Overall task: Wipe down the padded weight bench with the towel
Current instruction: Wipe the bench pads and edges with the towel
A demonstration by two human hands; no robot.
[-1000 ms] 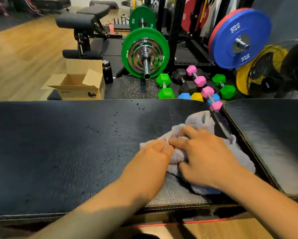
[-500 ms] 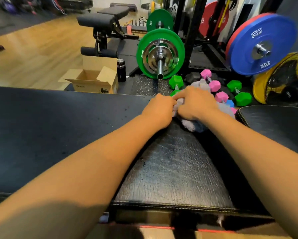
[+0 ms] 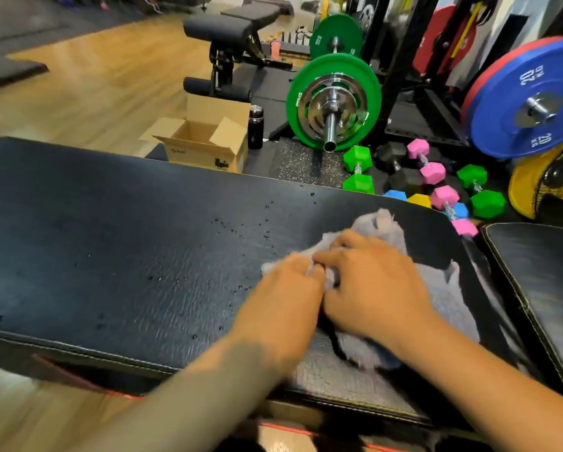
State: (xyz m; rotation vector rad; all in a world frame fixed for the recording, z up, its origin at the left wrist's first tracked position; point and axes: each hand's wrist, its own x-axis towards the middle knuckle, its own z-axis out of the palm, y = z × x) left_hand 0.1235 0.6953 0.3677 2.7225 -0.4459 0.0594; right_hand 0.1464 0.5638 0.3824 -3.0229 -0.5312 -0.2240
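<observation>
The black padded weight bench (image 3: 117, 256) stretches across the view, with small water droplets scattered over its middle. A crumpled grey towel (image 3: 449, 298) lies on the right part of this long pad. My left hand (image 3: 283, 308) and my right hand (image 3: 374, 288) press down on the towel side by side, fingers bunched into the cloth. A second black pad (image 3: 544, 288) of the bench sits to the right, across a narrow gap.
Beyond the bench stand an open cardboard box (image 3: 205, 141), a dark bottle (image 3: 256, 127), a barbell with green plates (image 3: 334, 104), a blue plate (image 3: 531, 99) and several coloured dumbbells (image 3: 436, 181). Another bench (image 3: 221, 31) stands on the wooden floor behind.
Both hands have pulled the towel back from the bench's far edge toward the near side. The wiped strip on the pad looks duller.
</observation>
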